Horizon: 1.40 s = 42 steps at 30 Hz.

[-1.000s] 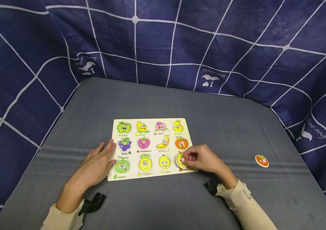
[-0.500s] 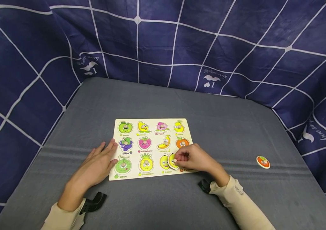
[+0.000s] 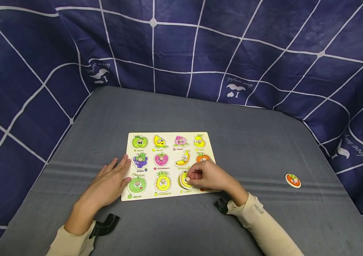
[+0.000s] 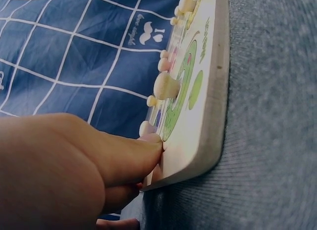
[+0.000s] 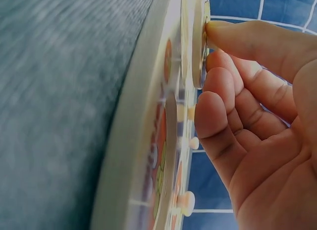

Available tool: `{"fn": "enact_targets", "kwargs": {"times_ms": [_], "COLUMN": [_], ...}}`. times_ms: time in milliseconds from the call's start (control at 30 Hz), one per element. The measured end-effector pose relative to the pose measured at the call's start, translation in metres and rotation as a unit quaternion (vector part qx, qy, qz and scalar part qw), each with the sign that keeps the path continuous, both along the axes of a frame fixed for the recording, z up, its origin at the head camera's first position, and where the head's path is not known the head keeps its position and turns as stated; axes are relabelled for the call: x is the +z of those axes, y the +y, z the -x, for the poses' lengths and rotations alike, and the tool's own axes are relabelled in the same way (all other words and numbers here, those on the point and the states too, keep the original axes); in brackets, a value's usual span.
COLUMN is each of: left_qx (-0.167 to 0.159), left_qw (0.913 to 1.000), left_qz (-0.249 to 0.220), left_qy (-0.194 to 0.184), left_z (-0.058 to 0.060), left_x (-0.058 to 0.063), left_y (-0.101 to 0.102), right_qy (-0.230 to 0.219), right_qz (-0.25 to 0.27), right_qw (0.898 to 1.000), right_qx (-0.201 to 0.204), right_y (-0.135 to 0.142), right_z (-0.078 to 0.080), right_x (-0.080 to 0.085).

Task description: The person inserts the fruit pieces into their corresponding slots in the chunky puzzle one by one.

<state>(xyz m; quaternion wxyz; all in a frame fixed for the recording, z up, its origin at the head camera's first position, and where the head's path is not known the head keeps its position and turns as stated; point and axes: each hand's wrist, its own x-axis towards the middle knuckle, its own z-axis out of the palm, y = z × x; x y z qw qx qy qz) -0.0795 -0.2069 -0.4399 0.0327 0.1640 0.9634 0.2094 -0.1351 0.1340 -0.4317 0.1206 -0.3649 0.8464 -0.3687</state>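
Observation:
A cream fruit peg puzzle board [image 3: 149,195] lies on the grey table. My right hand [image 3: 208,175] pinches the peg of a yellow lemon puzzle piece [image 3: 183,180] over the lemon spot in the front row. In the right wrist view the lemon piece [image 5: 199,46] stands slightly proud of the board, thumb and fingertip on its peg. My left hand [image 3: 106,186] lies flat with straight fingers along the board's left edge. The left wrist view has its thumb [image 4: 131,158] touching the board's corner near the melon piece [image 4: 181,93]. The persimmon spot is mostly behind my right hand.
A round orange-red puzzle piece [image 3: 293,180] lies on the table to the right. Several pegged fruit pieces, such as the pineapple [image 3: 163,182] and banana [image 3: 182,159], sit in the board. A dark blue curtain [image 3: 175,46] with white lines surrounds the table.
My right hand has carried the lemon piece leftward from the persimmon spot to the lemon spot. The left hand keeps its place on the board's edge.

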Motion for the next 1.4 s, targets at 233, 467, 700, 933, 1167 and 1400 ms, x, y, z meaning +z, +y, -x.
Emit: {"fn": "enact_targets", "kwargs": {"times_ms": [233,467,700,933,1167,1400], "left_qx": [0.002,0.001,0.002,0.000,-0.002,0.001], "left_qw": [1.0000,1.0000,1.0000,1.0000,1.0000,1.0000], "left_qz": [0.000,0.000,0.000,-0.002,-0.002,0.000], "left_qy": [-0.004,-0.004,-0.001,0.005,0.003,0.002], "left_z": [0.000,0.000,0.000,0.000,0.001,0.001], "left_x": [0.000,0.000,0.000,0.000,-0.001,-0.002], "left_y": [0.000,-0.001,-0.001,-0.001,-0.001,0.000], "right_qy": [-0.005,-0.005,-0.003,-0.015,-0.012,-0.009], "right_qz": [-0.012,-0.026,-0.032,-0.030,-0.032,-0.035], "right_qw": [1.000,0.999,0.999,0.999,0.999,0.999], "right_qx": [-0.005,-0.018,-0.022,-0.019,-0.024,-0.029], "right_y": [-0.006,-0.009,-0.011,-0.012,-0.013,-0.014], "right_z": [0.000,0.000,0.000,0.000,-0.001,-0.003], "right_x": [0.000,-0.001,-0.001,-0.003,-0.003,-0.003]}}
